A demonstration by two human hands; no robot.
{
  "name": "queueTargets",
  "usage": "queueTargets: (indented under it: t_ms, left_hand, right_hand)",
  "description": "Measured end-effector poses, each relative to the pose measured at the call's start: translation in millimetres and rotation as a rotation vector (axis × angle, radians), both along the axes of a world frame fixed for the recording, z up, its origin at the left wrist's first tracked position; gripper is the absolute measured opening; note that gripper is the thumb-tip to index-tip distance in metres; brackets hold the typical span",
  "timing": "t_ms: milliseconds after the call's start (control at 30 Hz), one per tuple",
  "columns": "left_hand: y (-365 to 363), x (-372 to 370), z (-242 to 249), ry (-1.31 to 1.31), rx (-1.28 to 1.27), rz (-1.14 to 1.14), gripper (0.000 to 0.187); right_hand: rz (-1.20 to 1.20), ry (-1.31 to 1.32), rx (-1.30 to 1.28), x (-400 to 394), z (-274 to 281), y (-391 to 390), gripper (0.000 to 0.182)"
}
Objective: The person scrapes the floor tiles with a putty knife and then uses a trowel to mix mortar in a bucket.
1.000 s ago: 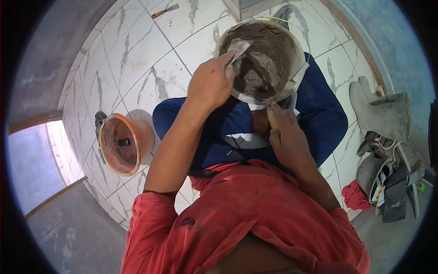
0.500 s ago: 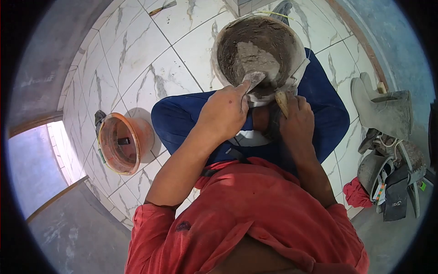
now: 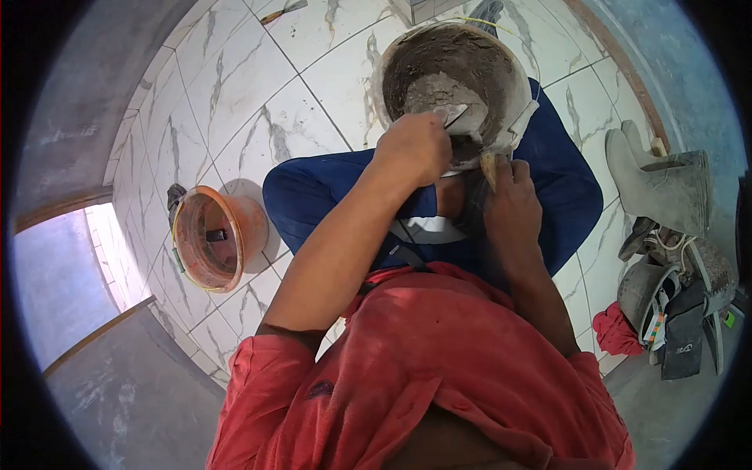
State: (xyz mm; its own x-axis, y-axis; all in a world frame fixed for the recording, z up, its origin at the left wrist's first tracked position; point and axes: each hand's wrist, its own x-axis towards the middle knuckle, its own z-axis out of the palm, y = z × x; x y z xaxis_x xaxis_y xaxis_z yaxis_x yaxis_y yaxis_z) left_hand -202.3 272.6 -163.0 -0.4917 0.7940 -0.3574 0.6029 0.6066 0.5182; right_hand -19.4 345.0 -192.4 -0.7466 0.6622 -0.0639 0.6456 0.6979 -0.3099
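Observation:
A pale bucket (image 3: 381,90) tilts toward me between my bent legs, its inside coated with grey-brown mortar (image 3: 439,94). My right hand (image 3: 415,150) is closed on a trowel whose metal blade (image 3: 457,115) reaches into the bucket over the mortar; the handle is hidden in the fist. My left hand (image 3: 513,204) is closed around a tan wooden handle (image 3: 489,170) by the near right side of the bucket's rim. What that handle belongs to is hard to make out.
An orange bucket (image 3: 243,239) with a dark object inside stands on the tiled floor at left. Grey boots (image 3: 658,184), a helmet (image 3: 642,298) and a red cloth (image 3: 616,329) lie at right. A scraper (image 3: 283,12) lies at the top left.
My right hand has moved up and to the right with the trowel, farther into the bucket. The blade's angle has changed. My left hand stays nearly in place on the wooden handle.

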Motion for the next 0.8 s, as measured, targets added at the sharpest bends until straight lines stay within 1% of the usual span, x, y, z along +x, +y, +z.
queueTargets:
  t_ms: [33, 100, 133, 200, 233, 267, 300, 333, 400, 433, 500, 533, 667, 800]
  left_hand:
    - [6, -3, -5, 0.001, -0.003, -0.003, 0.034]
    - [19, -10, -14, 0.074, -0.139, -0.056, 0.030]
    - [23, -16, -16, 0.072, -0.139, -0.061, 0.030]
    - [34, -33, -17, 0.063, -0.242, 0.026, 0.029]
    - [38, -46, -25, 0.059, -0.237, 0.029, 0.029]
    - [41, -64, -41, 0.118, -0.276, -0.111, 0.028]
    - [42, -78, -45, 0.181, -0.311, -0.255, 0.028]
    - [41, -88, -51, 0.178, -0.310, -0.257, 0.028]
    - [32, -98, -50, 0.234, -0.309, -0.355, 0.025]
    - [26, -102, -51, 0.231, -0.312, -0.358, 0.025]
    - [7, -96, -26, 0.094, -0.105, -0.096, 0.029]
    - [-3, -86, -10, 0.091, -0.014, -0.117, 0.033]
    - [-26, -65, 24, 0.099, 0.000, -0.164, 0.034]
    - [-37, -41, 44, 0.049, 0.002, -0.169, 0.037]
  right_hand:
    - [-0.003, 0.001, -0.003, 0, 0, 1, 0.049]
    - [0.027, 0.000, 0.022, 1, 1, 4, 0.047]
    - [0.022, -0.002, 0.022, 3, 1, 2, 0.047]
    - [0.157, 0.024, 0.139, 3, 0, 2, 0.041]
    - [0.161, 0.021, 0.143, 5, 2, 0, 0.041]
    - [0.182, 0.017, 0.110, 5, 4, -2, 0.041]
    - [0.200, 0.016, 0.080, 4, 5, -3, 0.042]
    - [0.198, 0.013, 0.081, 5, 7, -3, 0.042]
    - [0.159, 0.060, 0.108, 8, 12, -2, 0.041]
    - [0.156, 0.057, 0.104, 7, 15, 0, 0.041]
    - [0.096, 0.030, 0.136, 6, 20, 6, 0.040]
    - [0.094, 0.025, 0.130, 6, 20, 9, 0.040]
    - [0.090, 0.061, 0.166, 3, 24, 17, 0.038]
    - [0.085, 0.046, 0.203, 2, 22, 20, 0.038]
